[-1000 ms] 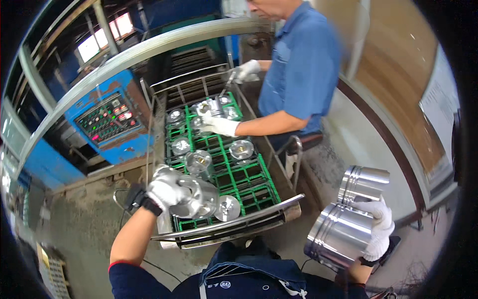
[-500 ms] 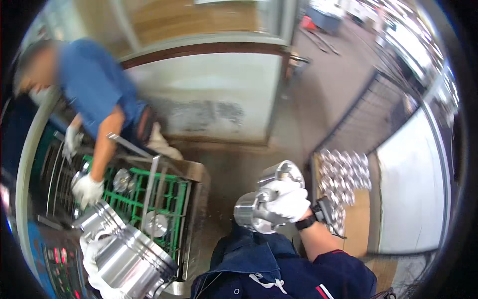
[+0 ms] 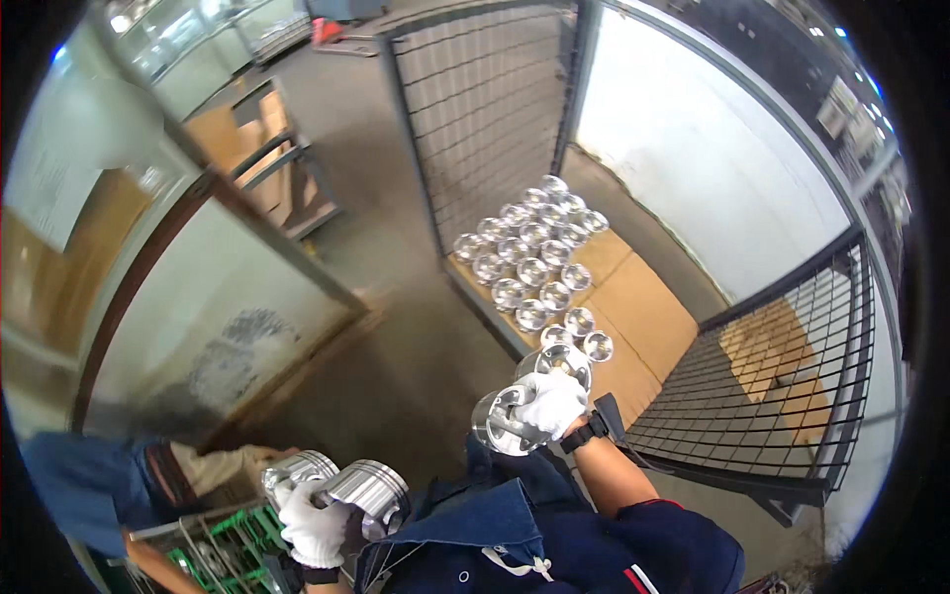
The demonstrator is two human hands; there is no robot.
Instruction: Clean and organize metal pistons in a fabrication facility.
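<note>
My left hand (image 3: 315,523), in a white glove, grips two shiny metal pistons (image 3: 364,487) close to my chest at the lower left. Further ahead at centre, my white-gloved right hand (image 3: 551,401) holds two more metal pistons (image 3: 507,416). Just beyond the right hand stands a wire-mesh cage pallet (image 3: 693,396) lined with brown cardboard (image 3: 643,317). On that cardboard stand several pistons in rows (image 3: 534,252), filling its far part.
A co-worker in blue (image 3: 89,475) stands at the lower left beside a green rack (image 3: 203,554). A grey concrete floor (image 3: 396,327) lies between me and the cage. A glass-panelled machine guard (image 3: 198,297) runs along the left.
My view has swung right, away from the green rack and the co-worker, toward the mesh cage with its rows of pistons. Both hands still carry their pistons.
</note>
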